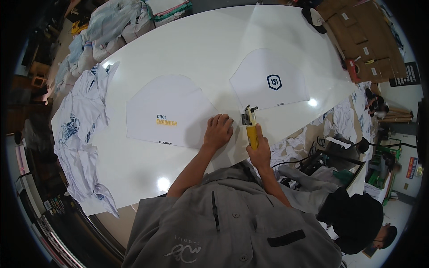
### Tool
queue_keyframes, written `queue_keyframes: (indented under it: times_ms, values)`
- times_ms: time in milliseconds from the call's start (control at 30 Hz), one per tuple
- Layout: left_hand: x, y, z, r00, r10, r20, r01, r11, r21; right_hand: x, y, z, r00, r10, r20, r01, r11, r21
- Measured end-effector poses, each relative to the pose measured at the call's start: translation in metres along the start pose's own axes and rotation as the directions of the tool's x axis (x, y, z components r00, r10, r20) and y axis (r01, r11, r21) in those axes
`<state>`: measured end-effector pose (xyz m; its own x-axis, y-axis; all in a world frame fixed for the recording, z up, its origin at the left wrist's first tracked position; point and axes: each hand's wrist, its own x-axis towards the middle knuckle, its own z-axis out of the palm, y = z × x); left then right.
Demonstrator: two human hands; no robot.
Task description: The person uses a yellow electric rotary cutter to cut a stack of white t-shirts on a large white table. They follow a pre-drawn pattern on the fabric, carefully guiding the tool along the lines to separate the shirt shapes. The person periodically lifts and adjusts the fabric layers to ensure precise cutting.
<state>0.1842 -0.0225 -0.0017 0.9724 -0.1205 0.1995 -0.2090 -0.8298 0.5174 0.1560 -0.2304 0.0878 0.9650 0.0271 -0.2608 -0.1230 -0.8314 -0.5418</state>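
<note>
A white sleeve-shaped fabric piece (152,98) with blue and yellow lettering lies flat on the table, left of centre. My left hand (218,131) is over its right corner, fingers curled down onto the cloth and fingertips mostly hidden. Farther right lies a second white sleeve-shaped piece (259,73), bearing a dark blue badge. In my right hand (259,154) is a yellow handheld electric fabric cutter (252,136), fingers wrapped round its handle. The cutter's metal head points away from me, close to the second piece's near left edge.
The glossy white table (201,49) has crumpled white garments (82,120) along its left end and a cap (314,20) at the far right. Bagged bundles (116,29) are beyond it, cardboard boxes (364,38) at far right. A person in black (353,219) is close on my right.
</note>
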Motion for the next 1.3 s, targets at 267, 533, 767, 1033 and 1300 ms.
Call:
queue_keyframes:
  times_ms: [267, 533, 767, 1033, 1300]
  values:
    - [0.001, -0.002, 0.002, 1.000, 0.002, 0.006, -0.002, 1.000, -0.014, 0.006, -0.002, 0.001, 0.999, -0.030, -0.016, 0.029, 0.999, -0.012]
    - [0.002, -0.001, -0.002, 0.999, -0.007, 0.035, 0.008, 1.000, -0.026, 0.020, -0.008, 0.001, 0.999, -0.034, -0.017, 0.034, 0.999, -0.008]
    - [0.002, -0.002, -0.001, 0.998, -0.024, 0.057, 0.026, 0.999, -0.041, 0.028, -0.018, 0.000, 1.000, 0.010, 0.006, -0.010, 1.000, -0.002]
    - [0.002, -0.002, 0.001, 0.999, -0.026, 0.042, 0.028, 0.998, -0.050, 0.033, -0.018, -0.001, 1.000, 0.023, 0.009, -0.023, 1.000, -0.016]
    - [0.002, -0.003, 0.000, 0.998, -0.034, 0.046, 0.037, 0.998, -0.052, 0.044, -0.026, -0.006, 0.999, 0.003, 0.032, -0.003, 1.000, 0.000]
